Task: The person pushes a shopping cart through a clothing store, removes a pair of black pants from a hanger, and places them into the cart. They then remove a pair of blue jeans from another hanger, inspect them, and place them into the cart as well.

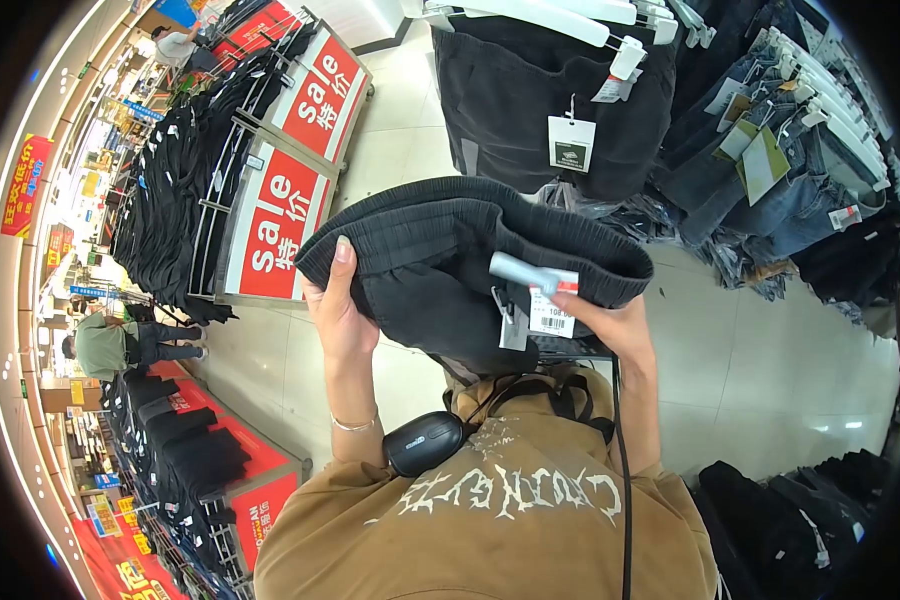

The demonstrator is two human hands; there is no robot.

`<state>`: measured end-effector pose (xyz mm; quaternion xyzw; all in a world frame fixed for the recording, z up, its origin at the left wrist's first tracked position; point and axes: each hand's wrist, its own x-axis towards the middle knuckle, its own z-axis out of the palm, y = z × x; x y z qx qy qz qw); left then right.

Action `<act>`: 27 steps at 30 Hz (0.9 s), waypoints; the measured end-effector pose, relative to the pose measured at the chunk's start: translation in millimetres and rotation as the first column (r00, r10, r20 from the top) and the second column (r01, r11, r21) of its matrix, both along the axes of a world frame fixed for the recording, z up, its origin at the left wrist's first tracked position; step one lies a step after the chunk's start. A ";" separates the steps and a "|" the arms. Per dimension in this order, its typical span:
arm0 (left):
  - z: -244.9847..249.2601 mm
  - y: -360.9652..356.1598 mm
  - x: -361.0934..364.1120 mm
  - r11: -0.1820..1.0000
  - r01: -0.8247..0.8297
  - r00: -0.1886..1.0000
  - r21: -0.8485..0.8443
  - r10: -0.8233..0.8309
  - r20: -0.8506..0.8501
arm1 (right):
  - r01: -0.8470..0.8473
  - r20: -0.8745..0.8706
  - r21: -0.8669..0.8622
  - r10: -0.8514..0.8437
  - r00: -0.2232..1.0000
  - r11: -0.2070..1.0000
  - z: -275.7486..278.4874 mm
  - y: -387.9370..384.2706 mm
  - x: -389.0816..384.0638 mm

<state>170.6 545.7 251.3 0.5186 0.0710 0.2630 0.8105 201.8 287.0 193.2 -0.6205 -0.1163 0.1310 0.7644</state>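
Observation:
Black elastic-waist pants (410, 265) are held up in front of me by the waistband, which gapes open toward me. My left hand (342, 318) pinches the waistband's left end, thumb on the inner side. At the right end, my right hand (620, 328) grips the band, its thumb against a white price tag (551, 314) with a barcode. A pale, tube-like plastic piece (522, 271) lies just above that tag, and a grey hang tag (513, 328) dangles beside it. The lower part of the pants is hidden behind the waistband and my body.
Black pants (510, 110) hang on white hangers directly ahead, with jeans (820, 170) at right. Racks with red sale signs (275, 235) stand at left. A person (110, 345) in a green top stands farther left. Dark folded clothes (780, 520) lie at lower right.

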 end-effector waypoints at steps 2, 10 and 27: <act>-6.1 8.5 2.0 0.999 0.024 0.999 0.026 -0.023 -0.043 | 0.137 -0.051 0.090 -0.133 0.990 0.986 0.4 1.0 -0.9; -17.0 11.9 32.9 0.996 0.078 0.993 -0.042 -0.082 -0.086 | 0.225 -0.161 0.302 -0.184 0.970 0.926 -20.4 -13.9 -0.9; -62.5 -0.7 54.2 0.838 0.059 0.995 0.542 -0.009 -0.095 | 0.265 -0.241 0.571 -0.150 0.959 0.777 28.3 -9.2 -2.4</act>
